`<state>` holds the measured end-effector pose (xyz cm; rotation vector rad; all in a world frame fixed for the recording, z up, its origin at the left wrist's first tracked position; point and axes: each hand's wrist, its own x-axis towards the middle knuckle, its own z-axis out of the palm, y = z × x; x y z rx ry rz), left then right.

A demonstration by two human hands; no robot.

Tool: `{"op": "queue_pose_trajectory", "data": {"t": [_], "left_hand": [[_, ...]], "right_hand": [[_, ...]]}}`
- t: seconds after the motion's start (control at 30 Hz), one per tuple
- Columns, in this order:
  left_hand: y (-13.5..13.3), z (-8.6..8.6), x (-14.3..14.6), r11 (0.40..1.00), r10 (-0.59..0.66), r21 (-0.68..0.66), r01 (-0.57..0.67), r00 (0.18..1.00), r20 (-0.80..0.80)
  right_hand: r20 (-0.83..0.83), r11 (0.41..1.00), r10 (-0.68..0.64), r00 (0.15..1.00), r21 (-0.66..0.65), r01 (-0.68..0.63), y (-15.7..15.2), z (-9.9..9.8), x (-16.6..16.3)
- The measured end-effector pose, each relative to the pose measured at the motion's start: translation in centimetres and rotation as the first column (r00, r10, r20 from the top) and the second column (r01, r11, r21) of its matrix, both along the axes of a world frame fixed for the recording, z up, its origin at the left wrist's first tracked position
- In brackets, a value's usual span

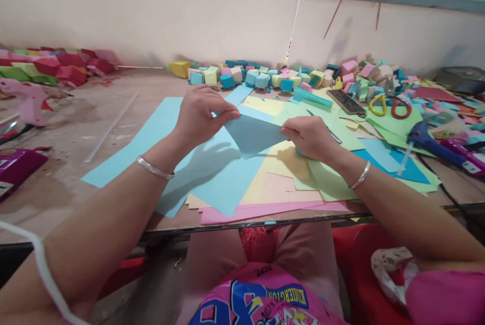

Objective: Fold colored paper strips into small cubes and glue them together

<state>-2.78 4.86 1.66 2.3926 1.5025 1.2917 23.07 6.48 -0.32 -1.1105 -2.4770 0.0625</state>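
Between my two hands a piece of blue paper (254,134) is held up above the sheets on the table. My left hand (200,112) pinches its upper left corner between thumb and fingers. At the right corner my right hand (308,135) pinches it the same way. The paper's lower part points down, and its underside is hidden. Beneath it lie light blue sheets (227,183), with yellow paper (261,183) and pink paper (242,211) under them. Something thin and dark, perhaps a blade, lies just behind my right hand.
Small coloured paper cubes (261,80) line the wall, with red and pink ones (71,67) at far left. A phone (345,101), scissors (390,105) and a blue glue gun (432,140) lie right. A pink glue gun (28,100) and a clear stick (111,125) lie left.
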Motion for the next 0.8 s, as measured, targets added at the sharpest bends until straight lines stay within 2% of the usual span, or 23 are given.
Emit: {"op": "queue_pose_trajectory", "data": {"t": [0.1,0.33,0.5,0.63,0.8], "left_hand": [[0.5,-0.1,-0.8,0.999,0.002,-0.034,0.000,0.999,0.045],[0.8,-0.5,-2.0,0.987,0.146,-0.095,-0.132,0.977,0.153],[1.3,-0.6,-2.7,0.976,0.164,-0.173,-0.131,0.968,0.192],[1.5,-0.7,-2.8,0.958,0.193,-0.258,-0.125,0.946,0.259],[1.7,-0.7,-3.2,0.929,0.185,-0.365,-0.064,0.933,0.307]], "right_hand": [[-0.051,0.999,0.028,0.998,-0.026,-0.029,0.4,-0.1,0.4],[-0.166,0.990,0.049,0.985,-0.119,-0.070,1.0,-0.5,0.6],[-0.229,0.988,0.051,0.972,-0.134,-0.083,1.3,-0.5,0.8],[-0.330,0.956,-0.047,0.943,-0.287,-0.053,1.4,-0.4,0.9],[-0.425,0.874,-0.152,0.893,-0.479,-0.079,1.5,-0.5,0.9]]}}
